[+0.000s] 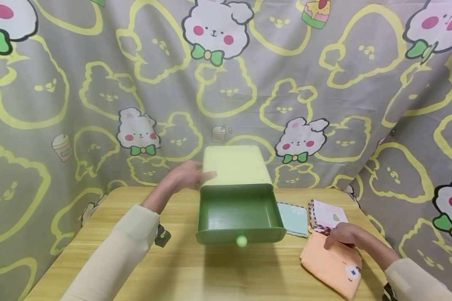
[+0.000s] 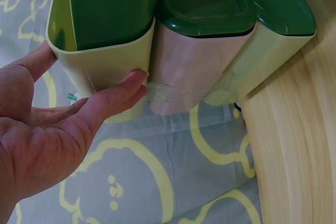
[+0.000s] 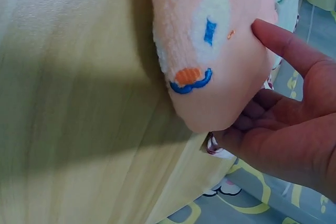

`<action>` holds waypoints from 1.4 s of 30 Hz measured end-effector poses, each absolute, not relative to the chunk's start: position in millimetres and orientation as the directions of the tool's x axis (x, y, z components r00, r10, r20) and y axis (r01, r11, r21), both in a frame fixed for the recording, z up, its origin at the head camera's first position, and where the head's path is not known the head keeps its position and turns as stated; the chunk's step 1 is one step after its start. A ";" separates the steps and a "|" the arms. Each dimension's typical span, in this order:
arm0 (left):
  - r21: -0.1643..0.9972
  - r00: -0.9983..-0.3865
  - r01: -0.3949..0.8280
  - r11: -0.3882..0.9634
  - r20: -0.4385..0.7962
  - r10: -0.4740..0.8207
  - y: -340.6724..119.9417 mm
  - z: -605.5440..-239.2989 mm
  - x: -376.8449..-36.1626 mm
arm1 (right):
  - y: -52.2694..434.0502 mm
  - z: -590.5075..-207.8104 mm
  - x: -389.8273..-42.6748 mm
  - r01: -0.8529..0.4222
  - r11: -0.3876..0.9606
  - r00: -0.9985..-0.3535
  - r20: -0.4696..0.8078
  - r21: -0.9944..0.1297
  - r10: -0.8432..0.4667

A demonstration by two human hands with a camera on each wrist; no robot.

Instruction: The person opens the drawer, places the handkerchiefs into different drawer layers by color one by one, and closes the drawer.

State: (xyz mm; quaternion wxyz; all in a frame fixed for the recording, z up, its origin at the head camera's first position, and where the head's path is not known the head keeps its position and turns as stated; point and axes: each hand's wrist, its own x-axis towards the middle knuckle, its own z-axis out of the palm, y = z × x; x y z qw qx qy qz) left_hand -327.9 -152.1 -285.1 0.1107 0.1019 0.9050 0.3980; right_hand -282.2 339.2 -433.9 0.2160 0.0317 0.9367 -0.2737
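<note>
I'm pinching the orange towel (image 1: 329, 263) by its edge with my right fingers (image 3: 268, 99), expecting it soft, light, floppy. My left fingers (image 2: 118, 95) are gripping the seemingly stiff, smooth drawer box (image 1: 237, 165).

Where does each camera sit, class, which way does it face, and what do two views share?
Head: worn on the head, facing forward and down at the table, open drawer and curtain; left grip, right grip and both sleeves show.
Left wrist: on that wrist, facing three drawer boxes; left grip shows.
Right wrist: on that wrist, facing the peach cloth and table; right grip shows.
Shared: head and right wrist both show the right grip pinching the peach cloth.
</note>
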 end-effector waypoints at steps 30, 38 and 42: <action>0.761 -0.955 0.088 0.643 -0.119 0.271 -152.2 -284.7 -327.2 | 329.4 -387.1 -277.3 0.218 0.641 -0.746 -0.549 -0.736 -0.377; 0.760 -0.956 0.089 0.644 -0.117 0.271 -151.9 -284.7 -326.3 | 321.3 -368.0 -280.5 0.169 0.638 -0.760 -0.511 -0.752 -0.401; 0.756 -0.955 0.093 0.648 -0.116 0.272 -152.8 -283.5 -325.6 | 317.8 -357.2 -283.2 0.148 0.628 -0.779 -0.481 -0.764 -0.402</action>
